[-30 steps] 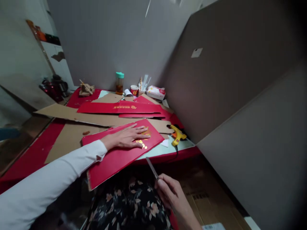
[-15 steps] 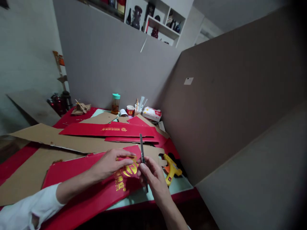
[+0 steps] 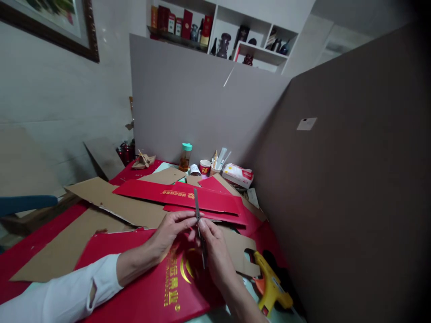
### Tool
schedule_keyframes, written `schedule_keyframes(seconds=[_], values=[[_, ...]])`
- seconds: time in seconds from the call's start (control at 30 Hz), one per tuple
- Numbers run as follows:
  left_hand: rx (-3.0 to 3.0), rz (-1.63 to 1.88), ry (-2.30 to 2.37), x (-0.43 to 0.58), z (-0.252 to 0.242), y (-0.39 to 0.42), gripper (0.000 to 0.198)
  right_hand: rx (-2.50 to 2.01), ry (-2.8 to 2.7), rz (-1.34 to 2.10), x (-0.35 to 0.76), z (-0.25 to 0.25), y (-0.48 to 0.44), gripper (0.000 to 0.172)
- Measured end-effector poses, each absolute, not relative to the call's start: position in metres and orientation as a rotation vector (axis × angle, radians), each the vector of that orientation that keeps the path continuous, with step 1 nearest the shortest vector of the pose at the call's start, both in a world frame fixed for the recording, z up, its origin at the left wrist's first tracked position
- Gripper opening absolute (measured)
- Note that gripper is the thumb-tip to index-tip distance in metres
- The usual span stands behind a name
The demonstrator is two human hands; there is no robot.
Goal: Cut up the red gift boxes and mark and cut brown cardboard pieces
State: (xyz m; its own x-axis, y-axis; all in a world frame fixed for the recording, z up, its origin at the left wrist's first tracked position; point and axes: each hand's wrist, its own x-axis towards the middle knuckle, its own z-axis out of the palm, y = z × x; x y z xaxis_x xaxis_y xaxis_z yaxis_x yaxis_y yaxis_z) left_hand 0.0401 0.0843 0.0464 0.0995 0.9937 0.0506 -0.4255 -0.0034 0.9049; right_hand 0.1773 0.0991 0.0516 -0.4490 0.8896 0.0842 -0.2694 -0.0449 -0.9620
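Observation:
My right hand [image 3: 215, 251] is closed around the handle of a slim utility knife [image 3: 198, 224], its blade pointing up and away from me. My left hand [image 3: 171, 229] reaches in from the left, and its fingertips pinch the knife near the blade. Both hands hover over a red cardboard sheet [image 3: 151, 282] with gold lettering that lies nearest me on the table.
More red sheets [image 3: 178, 199] and brown cardboard pieces [image 3: 111, 204] cover the table. A yellow glue gun [image 3: 271, 287] lies at the right, beside a tall grey board [image 3: 353, 188]. A bottle [image 3: 185, 157], cup [image 3: 204, 167] and tissue pack [image 3: 237, 175] stand at the back.
My right hand brought the knife up from my lap to above the red sheet. My left hand lifted off the sheet and took hold of the knife. The view tilted upward.

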Motion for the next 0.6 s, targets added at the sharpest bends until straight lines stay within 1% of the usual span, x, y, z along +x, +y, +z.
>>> schedule_keyframes(seconds=[0.1, 0.2, 0.47, 0.6], values=[[0.908, 1.332, 0.798, 0.038, 0.029, 0.091, 0.035, -0.764, -1.333, 1.747, 0.174, 0.037, 0.103, 0.054], [0.879, 1.313, 0.806, 0.038, 0.019, 0.095, 0.035, -0.831, -1.26, 1.846, 0.172, 0.029, 0.102, 0.054], [0.823, 1.2, 0.823, 0.039, 0.019, 0.09, 0.04, -0.973, -1.348, 1.774, 0.173, 0.032, 0.101, 0.06], [0.829, 1.177, 0.859, 0.037, 0.021, 0.089, 0.037, -0.976, -1.333, 1.795, 0.172, 0.032, 0.098, 0.062]])
